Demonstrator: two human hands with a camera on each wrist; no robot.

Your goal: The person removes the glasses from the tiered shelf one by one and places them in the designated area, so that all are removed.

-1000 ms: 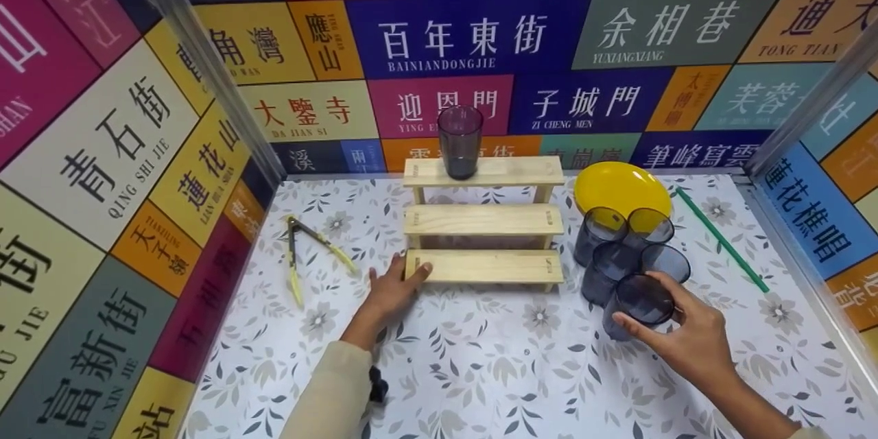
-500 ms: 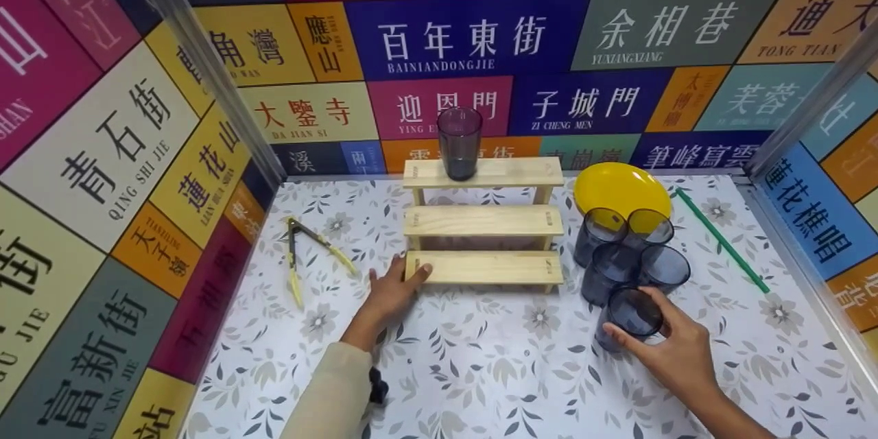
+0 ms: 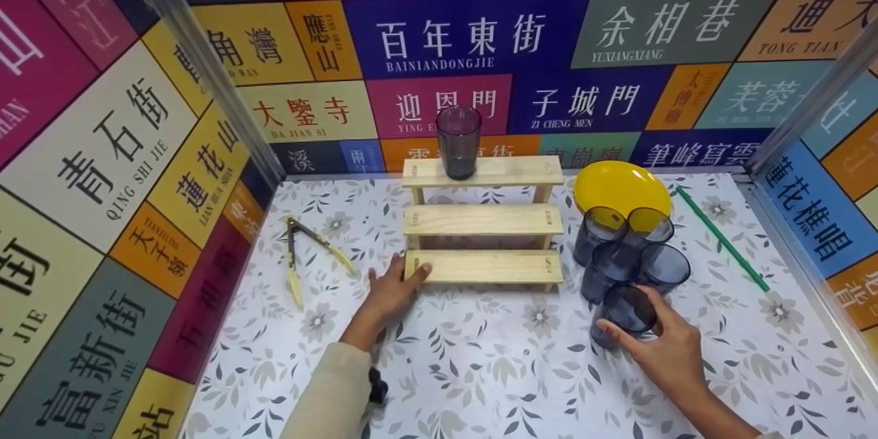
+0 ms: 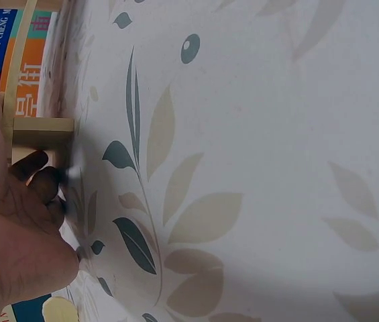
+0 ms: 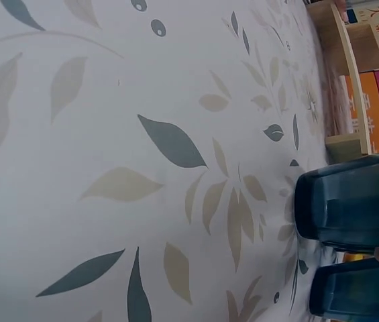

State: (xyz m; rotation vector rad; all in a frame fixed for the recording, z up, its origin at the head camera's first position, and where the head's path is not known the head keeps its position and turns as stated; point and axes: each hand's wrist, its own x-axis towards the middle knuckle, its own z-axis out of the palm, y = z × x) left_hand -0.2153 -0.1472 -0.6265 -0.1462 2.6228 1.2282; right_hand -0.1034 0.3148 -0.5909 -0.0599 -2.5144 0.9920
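Note:
My right hand [image 3: 669, 350] grips a dark, see-through drinking glass [image 3: 627, 309] near its rim, thumb on one side and fingers on the other. This glass [image 5: 347, 204] is upright, close over the table in the right wrist view. Several matching glasses [image 3: 614, 271] stand clustered just behind it. My left hand [image 3: 391, 291] holds the left end of a three-tier wooden shelf stand [image 3: 487, 266], thumb on top of the lowest board. In the left wrist view its fingers curl below the board [image 4: 45, 125]. One purplish glass [image 3: 459, 144] stands on the top tier.
A yellow plate [image 3: 621, 185] lies behind the clustered glasses. To their right is a long green stick [image 3: 724, 240]. V-shaped yellow and black tongs [image 3: 293, 264] lie left of the stand. Sign-printed walls [image 3: 466, 34] enclose the back and sides of the floral-patterned table [image 3: 494, 363].
The right hand has drawn its glass toward me and slightly left, away from the clustered glasses. The left hand and the stand have stayed put.

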